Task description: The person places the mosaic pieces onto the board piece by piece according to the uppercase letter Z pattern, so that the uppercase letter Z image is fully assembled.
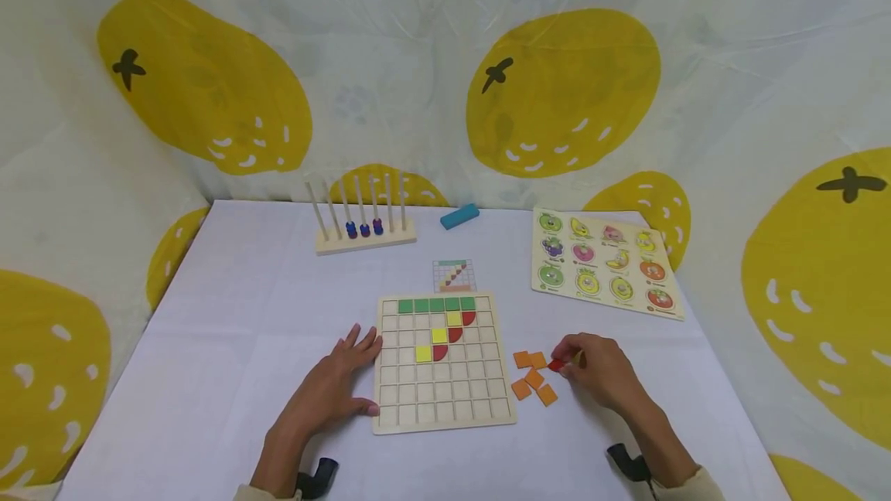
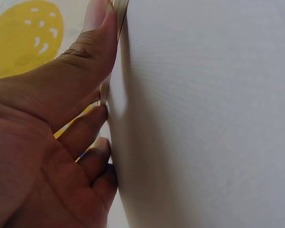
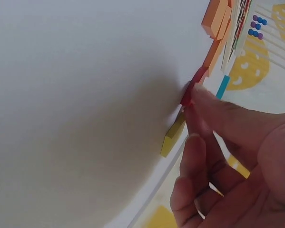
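A wooden grid board [image 1: 445, 413] lies flat on the table. In its squares sit a row of green tiles [image 1: 437, 305], three yellow tiles [image 1: 424, 354] and three red quarter-circle tiles [image 1: 441, 352] stepping down to the left. My left hand [image 1: 334, 385] rests beside the board, its thumb and fingertips against the left edge. Right of the board, my right hand [image 1: 600, 369] pinches a red tile [image 3: 193, 88] between thumb and fingertips, low over the table. Several orange tiles [image 1: 534, 378] lie between board and hand. A yellow tile [image 3: 173, 135] lies by the right fingers, mostly hidden in the head view.
Behind the board lies a small pattern card [image 1: 454, 275]. Farther back stand a peg rack [image 1: 366, 238] with blue beads and a teal block [image 1: 459, 216]. A fruit puzzle board [image 1: 605, 265] lies at the back right. Patterned cloth [image 1: 390, 99] hangs behind the table.
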Demonstrator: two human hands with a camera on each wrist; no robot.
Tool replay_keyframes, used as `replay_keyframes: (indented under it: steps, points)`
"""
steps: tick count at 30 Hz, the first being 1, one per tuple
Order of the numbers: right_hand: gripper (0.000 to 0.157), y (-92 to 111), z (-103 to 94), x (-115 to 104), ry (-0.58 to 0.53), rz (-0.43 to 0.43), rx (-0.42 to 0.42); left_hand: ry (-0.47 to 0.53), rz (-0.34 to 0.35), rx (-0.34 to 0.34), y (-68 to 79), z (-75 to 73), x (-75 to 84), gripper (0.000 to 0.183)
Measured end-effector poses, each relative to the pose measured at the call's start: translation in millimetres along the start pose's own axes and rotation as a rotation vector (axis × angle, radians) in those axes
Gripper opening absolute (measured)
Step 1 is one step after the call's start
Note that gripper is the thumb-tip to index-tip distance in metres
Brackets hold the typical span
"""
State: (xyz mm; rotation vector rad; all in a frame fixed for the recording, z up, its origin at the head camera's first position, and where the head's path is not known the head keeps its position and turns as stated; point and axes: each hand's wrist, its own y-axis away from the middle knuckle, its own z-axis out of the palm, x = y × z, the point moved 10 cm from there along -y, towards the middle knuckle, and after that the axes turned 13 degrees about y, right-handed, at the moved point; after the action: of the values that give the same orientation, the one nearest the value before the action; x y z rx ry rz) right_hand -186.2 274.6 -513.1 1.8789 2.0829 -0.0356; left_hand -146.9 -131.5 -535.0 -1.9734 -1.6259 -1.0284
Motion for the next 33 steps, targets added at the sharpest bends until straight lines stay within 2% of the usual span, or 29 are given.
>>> replay_keyframes:
  steps: [9, 14, 24, 29, 33]
  points:
    - [0.022, -2.7, 3.7, 5.0, 0.011, 0.079, 0.001, 0.011, -0.018, 0.003, 1.4, 0.0, -1.3, 0.117]
    - [0.020, -5.7, 7.3, 0.6, -0.041, 0.051, -0.031, 0.018, -0.020, 0.006, 1.9, -1.1, -0.6, 0.117]
    - [0.016, -6.0, -2.3, -8.7, -0.090, 0.002, -0.026, 0.018, -0.004, 0.003, 1.5, -1.1, 0.9, 0.116]
    - [0.017, -6.6, -17.0, -25.0, -0.103, -0.038, 0.024, 0.014, -0.012, -0.001, 1.5, -1.2, 1.3, 0.116]
    - [0.017, -8.5, -23.0, -45.2, -0.134, -0.065, 0.029, 0.014, -0.018, -0.003, 1.7, -1.8, 1.4, 0.116]
